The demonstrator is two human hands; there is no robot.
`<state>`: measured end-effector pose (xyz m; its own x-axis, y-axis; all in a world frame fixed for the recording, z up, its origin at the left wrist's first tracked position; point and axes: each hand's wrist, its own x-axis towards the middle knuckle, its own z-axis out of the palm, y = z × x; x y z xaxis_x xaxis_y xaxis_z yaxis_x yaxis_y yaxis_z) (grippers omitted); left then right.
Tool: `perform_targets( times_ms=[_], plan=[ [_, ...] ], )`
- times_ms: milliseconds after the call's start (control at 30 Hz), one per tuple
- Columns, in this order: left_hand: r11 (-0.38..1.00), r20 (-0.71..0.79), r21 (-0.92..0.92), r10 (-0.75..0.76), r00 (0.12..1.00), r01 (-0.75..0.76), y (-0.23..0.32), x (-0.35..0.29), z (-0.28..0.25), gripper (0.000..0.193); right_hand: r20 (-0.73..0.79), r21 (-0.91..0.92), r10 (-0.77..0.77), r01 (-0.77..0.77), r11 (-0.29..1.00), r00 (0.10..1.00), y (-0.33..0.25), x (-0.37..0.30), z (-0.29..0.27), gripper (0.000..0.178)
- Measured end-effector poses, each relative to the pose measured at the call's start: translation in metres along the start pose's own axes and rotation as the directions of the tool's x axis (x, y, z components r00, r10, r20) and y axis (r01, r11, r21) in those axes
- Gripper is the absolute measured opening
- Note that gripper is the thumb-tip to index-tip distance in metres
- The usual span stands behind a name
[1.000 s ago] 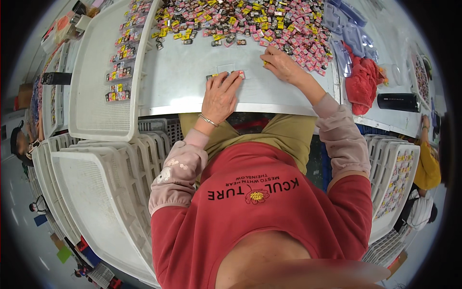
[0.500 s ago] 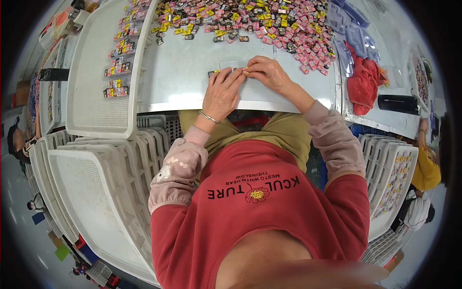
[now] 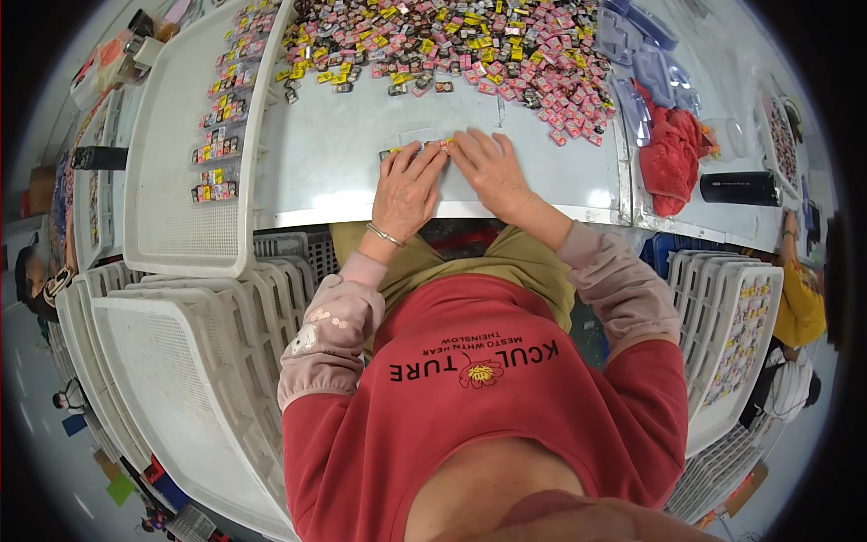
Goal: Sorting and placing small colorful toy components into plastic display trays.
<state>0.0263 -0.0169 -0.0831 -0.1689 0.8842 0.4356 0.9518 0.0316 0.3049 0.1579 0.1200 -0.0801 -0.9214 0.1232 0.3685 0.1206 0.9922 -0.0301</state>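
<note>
On the pale metal table near its front edge lies a clear plastic tray (image 3: pixel 417 135) with a short row of small black, yellow and pink blocks (image 3: pixel 386 154). My left hand (image 3: pixel 408 191) is closed over this row, its fingers together on top and hiding most of the blocks. At the row's right end my right hand (image 3: pixel 492 172) has its fingers stretched out, the tips touching or just above the last pieces. No separate piece shows in the right hand. Beyond both hands spreads a large heap of loose blocks (image 3: pixel 452 45) in pink, yellow and black.
To the left, a white mesh crate (image 3: pixel 176 217) bears filled trays (image 3: pixel 217 143) in a column. More white crates (image 3: pixel 149 361) stand stacked below it. Purple-blue plastic trays (image 3: pixel 655 63), a red cloth (image 3: pixel 668 149) and a black cylinder (image 3: pixel 741 189) are on the right. Other people sit at both sides.
My right hand has gone from a pinch at the row's end to outstretched fingers. My left hand stays over the row. The whole view has shifted slightly.
</note>
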Motion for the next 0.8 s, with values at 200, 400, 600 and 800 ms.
perform_targets(
  times_ms=[200, 400, 600, 800],
  plan=[
    [0.999, 0.024, 0.03, -0.017, 1.0, 0.017, 0.001, -0.002, -0.007, 0.044, 0.166, 0.481, 0.096, -0.165, 0.861, 0.981, 0.036, 0.03, -0.003, 0.034],
    [1.0, 0.009, 0.015, 0.026, 1.0, -0.026, 0.005, 0.002, -0.005, 0.047, -0.076, 0.349, 0.242, -0.202, 0.915, 0.967, 0.105, 0.056, 0.021, 0.029],
    [0.989, -0.219, -0.075, -0.139, 0.966, 0.126, -0.004, -0.008, -0.006, 0.042, -0.159, 0.31, 0.247, -0.189, 0.932, 0.956, 0.102, 0.056, 0.024, 0.029],
    [0.949, -0.356, -0.164, -0.31, 0.881, 0.268, -0.035, -0.008, -0.023, 0.028, 0.064, 0.745, 0.215, -0.19, 0.639, 0.974, 0.071, 0.071, -0.003, 0.017]
  ],
)
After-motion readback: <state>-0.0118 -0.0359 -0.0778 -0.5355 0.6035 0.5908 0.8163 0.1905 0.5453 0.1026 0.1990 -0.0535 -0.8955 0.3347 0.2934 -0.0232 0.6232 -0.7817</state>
